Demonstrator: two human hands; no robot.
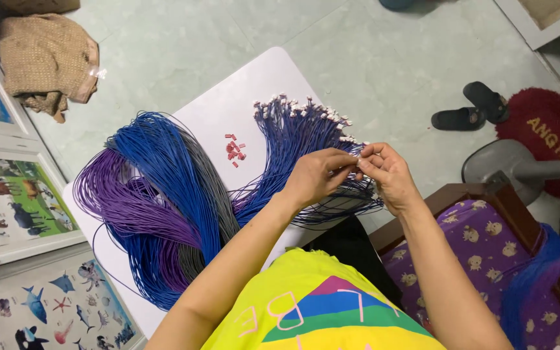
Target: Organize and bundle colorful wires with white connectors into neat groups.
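While a thick loop of blue, purple and grey wires (157,207) lies at the left of the white counter (241,97), small red connector pieces (234,150) sit mid-counter. Further right, the left hand (315,176) and right hand (390,176) meet, each grip pinched on a thin blue wire (351,163) at its white-tipped end. It looks light, limp and best held near the tip.

Reaching forward with both bare forearms, converging over the middle of the view. Pinching with the left hand (317,176), fingers curled and fingertips meeting those of the right hand (389,174). Bending both wrists slightly inward, knuckles facing up.
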